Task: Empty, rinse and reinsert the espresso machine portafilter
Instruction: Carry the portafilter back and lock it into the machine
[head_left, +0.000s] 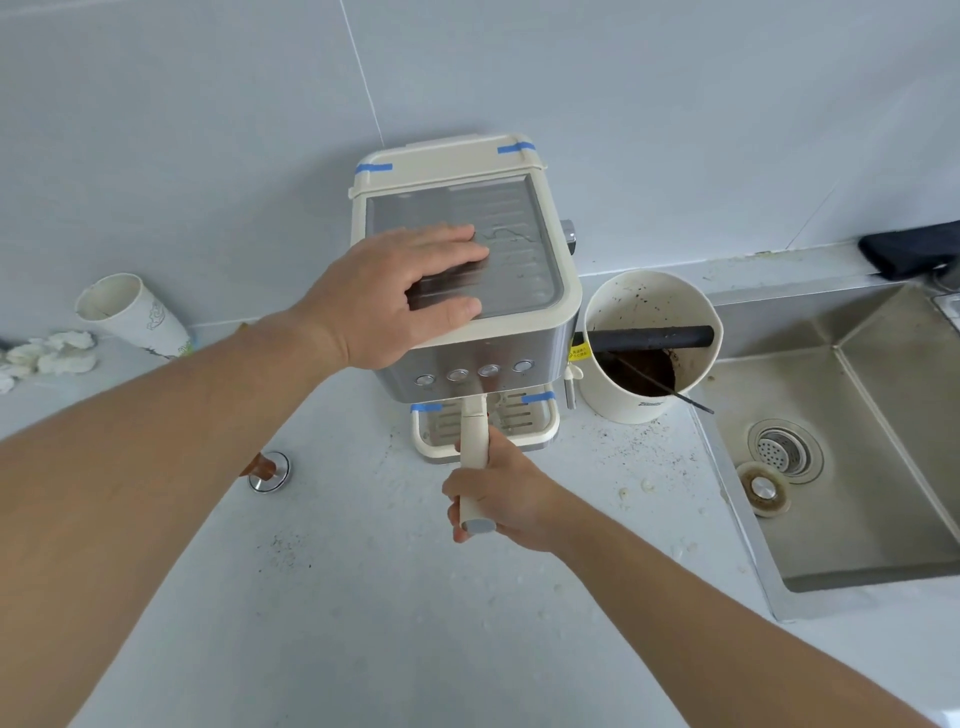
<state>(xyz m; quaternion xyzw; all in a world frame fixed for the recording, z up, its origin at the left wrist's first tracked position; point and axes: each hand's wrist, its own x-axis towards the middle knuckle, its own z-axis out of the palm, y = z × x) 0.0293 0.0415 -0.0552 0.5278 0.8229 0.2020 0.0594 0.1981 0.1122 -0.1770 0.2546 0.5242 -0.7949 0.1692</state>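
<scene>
A cream and steel espresso machine (519, 332) stands against the wall on the white counter. My left hand (400, 296) lies flat on its top plate, fingers spread, holding nothing. The portafilter (475, 441) points toward me from under the machine's front; only its cream handle with a grey end cap shows, its basket hidden under the machine. My right hand (498, 499) is wrapped around that handle near its end. Below the handle sits the drip tray (540, 426).
A cream knock box (649, 348) with a black bar and coffee grounds stands right of the machine. Further right lies a steel sink (857, 467) with a drain and loose stopper. A tamper (267, 470), a tipped paper cup (135, 314) and crumpled tissue sit left. Grounds speckle the counter.
</scene>
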